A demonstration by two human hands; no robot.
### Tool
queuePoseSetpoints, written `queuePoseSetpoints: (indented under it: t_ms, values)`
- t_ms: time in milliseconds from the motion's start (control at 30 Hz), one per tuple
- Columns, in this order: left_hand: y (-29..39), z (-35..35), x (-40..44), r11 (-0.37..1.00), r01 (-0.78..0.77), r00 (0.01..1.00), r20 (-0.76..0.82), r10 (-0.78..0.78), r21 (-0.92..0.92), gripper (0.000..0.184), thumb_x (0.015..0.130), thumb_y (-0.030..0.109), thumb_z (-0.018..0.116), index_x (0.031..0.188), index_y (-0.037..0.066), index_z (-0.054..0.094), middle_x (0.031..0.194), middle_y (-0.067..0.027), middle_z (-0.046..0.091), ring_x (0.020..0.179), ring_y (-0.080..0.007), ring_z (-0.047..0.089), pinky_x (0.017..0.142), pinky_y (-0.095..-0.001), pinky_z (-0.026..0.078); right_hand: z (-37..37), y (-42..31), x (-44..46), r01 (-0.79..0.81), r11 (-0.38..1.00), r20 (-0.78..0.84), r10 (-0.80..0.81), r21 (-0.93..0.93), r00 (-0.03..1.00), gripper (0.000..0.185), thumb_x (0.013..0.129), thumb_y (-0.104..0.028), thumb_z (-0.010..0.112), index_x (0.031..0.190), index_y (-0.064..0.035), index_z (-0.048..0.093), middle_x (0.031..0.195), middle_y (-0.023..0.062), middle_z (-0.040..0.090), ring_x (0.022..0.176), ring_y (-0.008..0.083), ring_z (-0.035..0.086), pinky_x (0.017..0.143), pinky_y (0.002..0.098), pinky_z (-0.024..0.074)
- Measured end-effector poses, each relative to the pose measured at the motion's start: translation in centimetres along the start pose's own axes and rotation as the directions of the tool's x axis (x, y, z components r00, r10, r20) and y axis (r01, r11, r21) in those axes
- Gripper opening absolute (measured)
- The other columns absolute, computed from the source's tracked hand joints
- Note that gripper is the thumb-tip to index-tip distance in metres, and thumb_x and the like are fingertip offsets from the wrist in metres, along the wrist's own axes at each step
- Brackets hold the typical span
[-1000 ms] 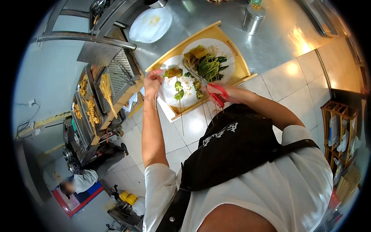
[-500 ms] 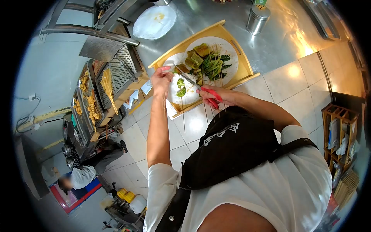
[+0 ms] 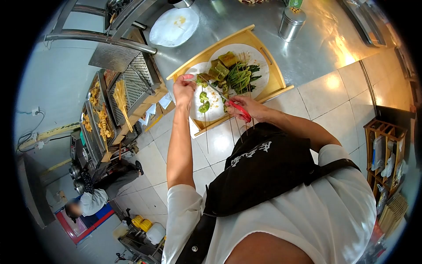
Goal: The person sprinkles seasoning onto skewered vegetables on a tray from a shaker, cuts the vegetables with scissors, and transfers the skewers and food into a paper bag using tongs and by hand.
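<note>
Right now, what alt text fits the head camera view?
A person's right hand holds red-handled metal scissors over a yellow wooden tray of green vegetables, some skewered; the left hand is beside the food at the tray's left.

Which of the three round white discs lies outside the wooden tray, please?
The disc on the steel counter, at the picture's upper left, with a yellowish stain; the other two lie in the wooden tray, bearing food.

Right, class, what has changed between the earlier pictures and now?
The red handles of the scissors, spread earlier, have closed in the right hand; the blades have shifted toward the left hand. The tray, broccoli and shaker stayed put.
</note>
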State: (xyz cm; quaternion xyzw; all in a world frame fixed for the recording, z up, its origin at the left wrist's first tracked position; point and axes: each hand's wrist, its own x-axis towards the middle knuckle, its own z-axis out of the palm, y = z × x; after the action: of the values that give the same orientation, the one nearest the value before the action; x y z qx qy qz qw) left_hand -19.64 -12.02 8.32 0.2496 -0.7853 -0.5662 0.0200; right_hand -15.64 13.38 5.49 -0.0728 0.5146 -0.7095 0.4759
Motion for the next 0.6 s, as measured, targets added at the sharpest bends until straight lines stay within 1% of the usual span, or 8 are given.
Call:
queuePoseSetpoints:
  t_ms: [133, 233, 333, 433, 533, 600]
  values:
    - [-0.1, -0.5, 0.5, 1.0, 0.024, 0.999, 0.046, -0.025, 0.012, 0.027, 0.076, -0.011, 0.06, 0.101, -0.001, 0.061, 0.072, -0.0062, 0.06, 0.061, -0.0123, 0.054, 0.055, -0.0252, 0.044, -0.1, -0.9, -0.3, -0.016, 0.999, 0.03, 0.017, -0.047, 0.999, 0.056, 0.083, -0.036, 0.072, 0.117, 0.001, 0.048, 0.067, -0.0008, 0.052, 0.051, 0.0068, 0.046, 0.043, 0.0225, 0.0353]
    - [0.1, -0.6, 0.1, 0.999, 0.024, 0.997, 0.066, -0.027, 0.034, 0.029, 0.076, -0.011, 0.062, 0.103, -0.001, 0.06, 0.074, -0.0064, 0.06, 0.061, -0.0121, 0.055, 0.055, -0.0251, 0.044, 0.0, -1.0, 0.3, -0.065, 0.993, 0.022, 0.064, 0.094, 0.998, 0.054, 0.083, -0.035, 0.073, 0.116, 0.0002, 0.048, 0.068, -0.0004, 0.052, 0.05, 0.007, 0.046, 0.042, 0.0231, 0.035]
    - [0.0, -0.7, 0.0, 0.999, 0.033, 0.995, 0.093, -0.035, 0.015, 0.031, 0.076, -0.011, 0.063, 0.105, -0.001, 0.059, 0.074, -0.0061, 0.06, 0.061, -0.0116, 0.054, 0.055, -0.0248, 0.044, 0.2, -1.5, 0.3, -0.077, 0.991, 0.027, 0.075, 0.111, 0.997, 0.053, 0.083, -0.035, 0.073, 0.115, -0.001, 0.049, 0.069, 0.0002, 0.053, 0.051, 0.0068, 0.046, 0.041, 0.0232, 0.0351]
    - [-0.3, -0.7, -0.2, 1.0, 0.006, 0.997, 0.083, -0.007, 0.011, 0.029, 0.077, -0.01, 0.062, 0.104, -0.001, 0.06, 0.074, -0.0061, 0.06, 0.06, -0.011, 0.053, 0.055, -0.0241, 0.044, 0.1, -1.7, 0.1, -0.107, 0.994, 0.027, 0.106, 0.029, 0.994, 0.053, 0.082, -0.036, 0.073, 0.115, -0.0017, 0.049, 0.071, 0.0004, 0.053, 0.051, 0.0069, 0.047, 0.041, 0.0229, 0.0363]
    - [-0.8, -1.9, -0.2, 0.997, -0.063, 0.996, 0.065, 0.065, -0.035, 0.025, 0.077, -0.009, 0.061, 0.1, 0.0, 0.062, 0.073, -0.0058, 0.061, 0.06, -0.0103, 0.053, 0.055, -0.0236, 0.043, 0.0, -1.8, 0.1, -0.097, 0.994, 0.051, 0.099, -0.042, 0.994, 0.043, 0.089, -0.038, 0.066, 0.115, -0.0073, 0.051, 0.069, 0.0007, 0.052, 0.047, 0.0089, 0.047, 0.04, 0.024, 0.0361]
    - [-1.1, -4.4, -1.0, 0.984, -0.098, 0.994, -0.057, 0.09, -0.149, 0.022, 0.078, -0.009, 0.06, 0.098, 0.0, 0.063, 0.073, -0.0052, 0.061, 0.059, -0.0098, 0.053, 0.054, -0.0235, 0.043, -0.2, -2.5, -0.3, -0.138, 0.983, -0.006, 0.138, -0.123, 0.99, 0.042, 0.091, -0.036, 0.063, 0.117, -0.0067, 0.05, 0.068, 0.0007, 0.051, 0.048, 0.0096, 0.047, 0.042, 0.0239, 0.0374]
